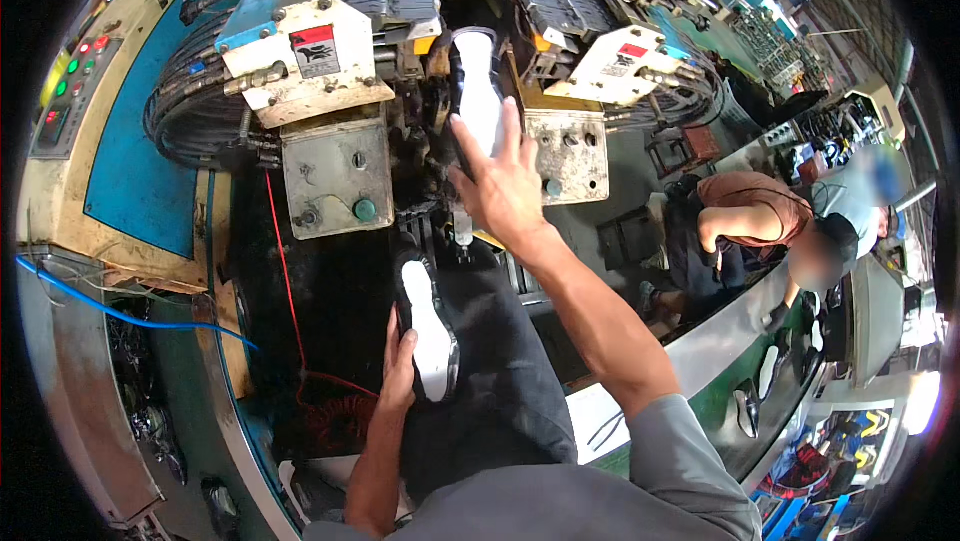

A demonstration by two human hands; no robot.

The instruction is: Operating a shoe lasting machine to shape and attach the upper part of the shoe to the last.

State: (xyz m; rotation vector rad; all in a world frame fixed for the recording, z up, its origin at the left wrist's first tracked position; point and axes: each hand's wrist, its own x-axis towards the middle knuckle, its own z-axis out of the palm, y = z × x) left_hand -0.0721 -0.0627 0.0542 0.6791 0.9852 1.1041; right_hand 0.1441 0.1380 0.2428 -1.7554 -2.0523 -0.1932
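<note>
Holding, nearest, the lower shoe [431, 326] sole-up in the left hand [399, 373], beside dark trousers [500, 371], with a grip curled around the side of the shoe. Reaching farther out with the right hand [503, 196] to the upper shoe [478, 71], set sole-up in the middle of the machine [340, 176]. Touching the near end there with spread fingers; not visibly clasping it in that grip.

Looks partway through a pair, by judgement: one shoe placed in the machine, one kept outside it. Impossible to tell from here whether the lower shoe is finished or untouched, or how much is left on the upper.

Smooth, flat and white on both soles, narrowing at the waist, with dark, glossy rims. Beyond, scuffed, cream-coloured metal, stained with grease, with round green buttons [365, 209] low on the front. Ribbed in dull grey on the metal blocks [390, 3] higher up; looped and rubbery in the black hoses [170, 111] at the left. Off to the right, green-topped and steel-edged in the table [715, 336], with more shoes [748, 408] on it, near a bent-over co-worker [745, 206].
</note>
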